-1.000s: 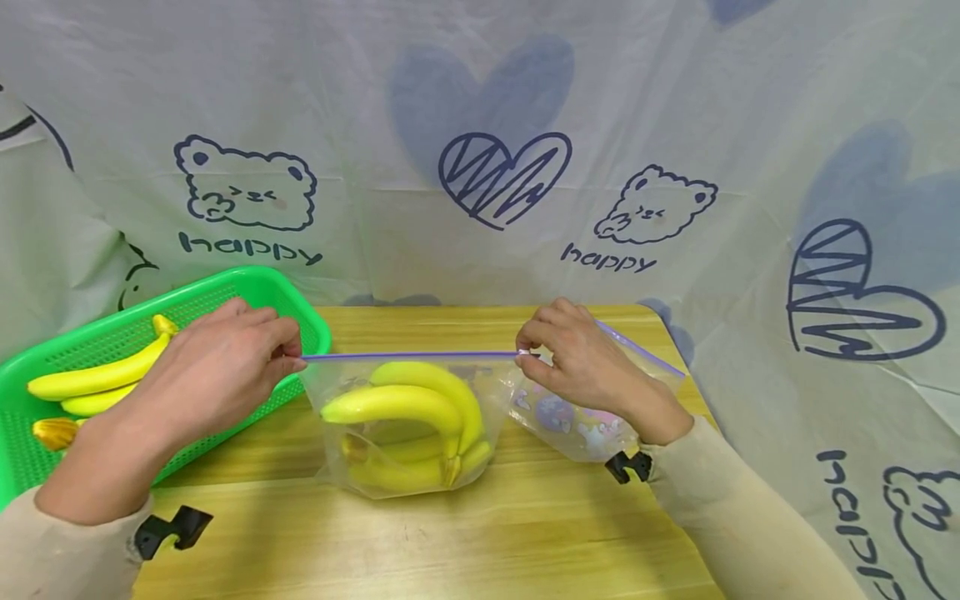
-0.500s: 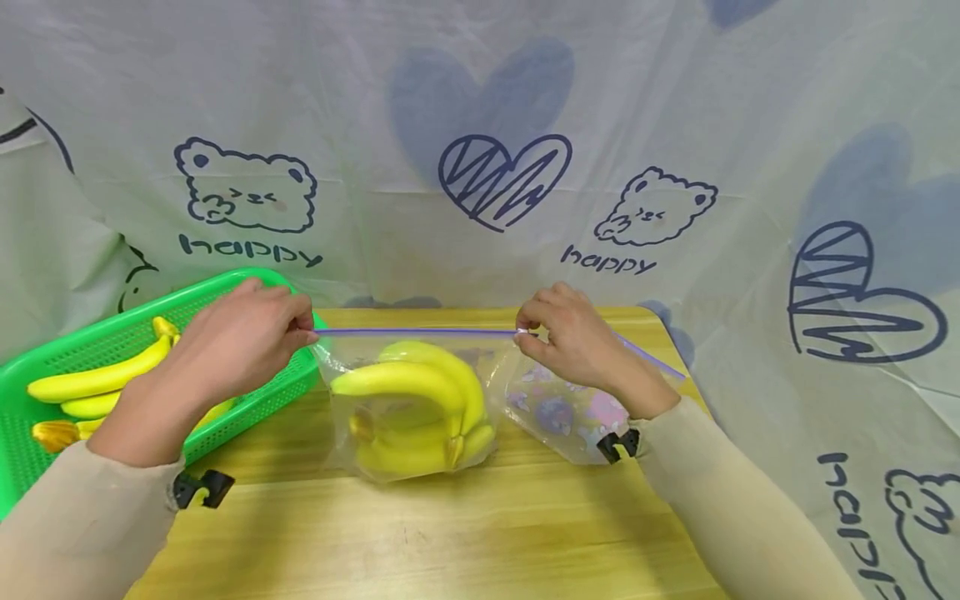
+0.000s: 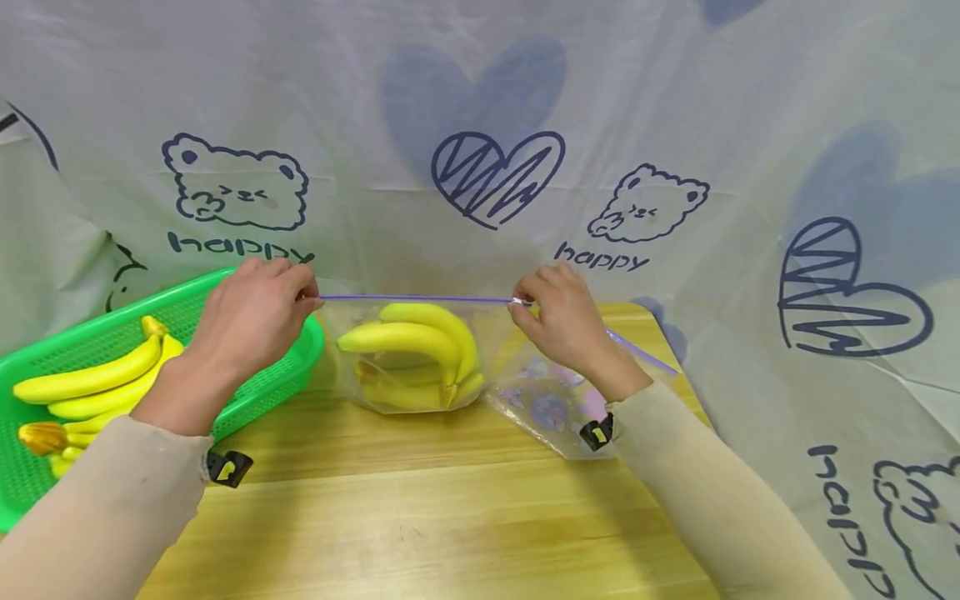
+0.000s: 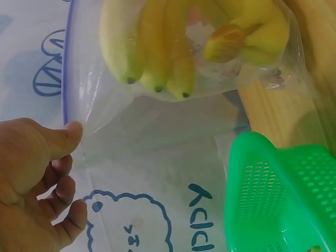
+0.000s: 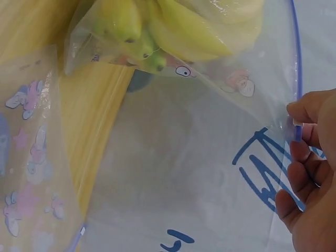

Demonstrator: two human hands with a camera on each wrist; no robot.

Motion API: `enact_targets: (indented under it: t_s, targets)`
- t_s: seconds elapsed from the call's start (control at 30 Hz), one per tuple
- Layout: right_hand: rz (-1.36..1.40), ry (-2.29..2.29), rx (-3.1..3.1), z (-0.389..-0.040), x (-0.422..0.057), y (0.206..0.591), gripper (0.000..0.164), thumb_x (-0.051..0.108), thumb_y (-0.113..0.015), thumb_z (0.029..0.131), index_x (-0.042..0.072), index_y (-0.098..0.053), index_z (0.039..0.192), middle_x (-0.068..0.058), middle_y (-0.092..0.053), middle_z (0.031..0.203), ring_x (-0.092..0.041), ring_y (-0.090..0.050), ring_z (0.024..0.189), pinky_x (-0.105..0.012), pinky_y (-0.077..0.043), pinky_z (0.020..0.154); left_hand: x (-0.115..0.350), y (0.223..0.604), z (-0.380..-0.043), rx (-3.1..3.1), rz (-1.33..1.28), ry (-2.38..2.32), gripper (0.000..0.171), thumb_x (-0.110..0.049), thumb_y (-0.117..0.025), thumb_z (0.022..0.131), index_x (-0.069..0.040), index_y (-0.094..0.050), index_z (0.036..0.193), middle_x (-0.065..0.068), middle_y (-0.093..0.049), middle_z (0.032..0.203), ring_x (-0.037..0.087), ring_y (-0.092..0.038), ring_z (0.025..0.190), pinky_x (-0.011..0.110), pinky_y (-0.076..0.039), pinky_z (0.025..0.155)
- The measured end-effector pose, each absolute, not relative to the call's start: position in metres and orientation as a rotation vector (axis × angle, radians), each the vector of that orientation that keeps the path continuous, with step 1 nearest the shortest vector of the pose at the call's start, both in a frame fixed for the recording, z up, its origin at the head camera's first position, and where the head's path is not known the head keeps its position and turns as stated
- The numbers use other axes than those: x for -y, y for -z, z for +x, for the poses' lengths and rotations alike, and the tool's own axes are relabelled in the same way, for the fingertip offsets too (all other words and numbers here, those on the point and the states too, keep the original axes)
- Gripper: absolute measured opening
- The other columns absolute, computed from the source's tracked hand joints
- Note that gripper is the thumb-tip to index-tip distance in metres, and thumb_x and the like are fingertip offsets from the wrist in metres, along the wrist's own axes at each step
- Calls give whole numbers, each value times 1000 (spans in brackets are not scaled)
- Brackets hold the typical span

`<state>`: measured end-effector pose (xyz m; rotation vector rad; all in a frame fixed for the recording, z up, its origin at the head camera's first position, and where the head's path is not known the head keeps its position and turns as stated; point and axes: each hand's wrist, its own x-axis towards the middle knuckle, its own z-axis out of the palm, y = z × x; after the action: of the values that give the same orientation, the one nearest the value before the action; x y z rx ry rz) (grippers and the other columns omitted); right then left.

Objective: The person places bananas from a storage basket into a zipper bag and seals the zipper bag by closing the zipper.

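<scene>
A clear zip bag (image 3: pixel 495 350) with a purple top strip hangs between both hands, a bunch of bananas (image 3: pixel 405 337) inside it. My left hand (image 3: pixel 258 321) pinches the left end of the strip between thumb and forefinger; in the left wrist view the other fingers curl loosely. At the strip's other end my right hand (image 3: pixel 562 321) pinches the corner beside a small white slider (image 3: pixel 517 301). The strip is stretched straight and looks pressed together. In the right wrist view, cartoon prints show on the bag's far side below the bananas (image 5: pixel 194 31).
On the left a green perforated basket (image 3: pixel 296 367) holds several more bananas (image 3: pixel 90 375). A second printed zip bag (image 3: pixel 551 412) with a purple strip lies flat on the wooden table (image 3: pixel 420 517), under the right forearm. Behind the table hangs a pale printed cloth (image 3: pixel 360 100).
Both hands have risen and moved away from me, lifting the bag with the bananas; its bottom now sits farther back and higher in view. The grip at both corners stays the same.
</scene>
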<state>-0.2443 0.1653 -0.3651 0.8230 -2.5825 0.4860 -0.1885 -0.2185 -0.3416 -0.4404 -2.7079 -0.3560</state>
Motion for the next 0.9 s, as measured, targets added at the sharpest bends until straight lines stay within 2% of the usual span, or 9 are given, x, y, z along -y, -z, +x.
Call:
enact_targets:
  t_s: [0.23,0.47,0.6,0.73,0.9]
  targets:
    - [827,-492,2588,-241,-165,364,13,18,-67,98,6,-71,97,-8,-66,94,-30,-52,92,-44,-43,87,218,338,-187,2767,-433,377,4,-15,-71,101,-11,-71,99,7,-66,95,32,-52,90,46,-46,71]
    - [745,-522,2624,-260,-153,360,18,21,-64,101,4,-71,100,-11,-66,98,-32,-53,95,-47,-43,90,219,337,-212,2822,-332,417,11,-17,-63,106,-7,-68,107,14,-63,105,38,-51,102,52,-48,76]
    - [663,-538,2609,-271,-148,361,19,21,-64,102,4,-71,100,-11,-66,99,-32,-53,96,-47,-43,91,218,339,-224,2767,-286,421,13,-18,-61,107,-7,-67,106,15,-62,104,40,-51,105,57,-48,79]
    - [635,-562,2577,-272,-148,366,18,21,-67,101,4,-72,98,-10,-67,99,-33,-54,97,-47,-43,92,216,344,-225,2716,-300,407,10,-18,-64,106,-8,-67,104,14,-63,102,40,-53,101,57,-48,76]
    - [674,-587,2570,-260,-155,375,17,20,-68,99,4,-72,95,-10,-68,98,-33,-55,97,-47,-44,92,216,352,-208,2705,-365,384,6,-16,-69,102,-10,-69,102,13,-64,99,38,-55,94,54,-50,69]
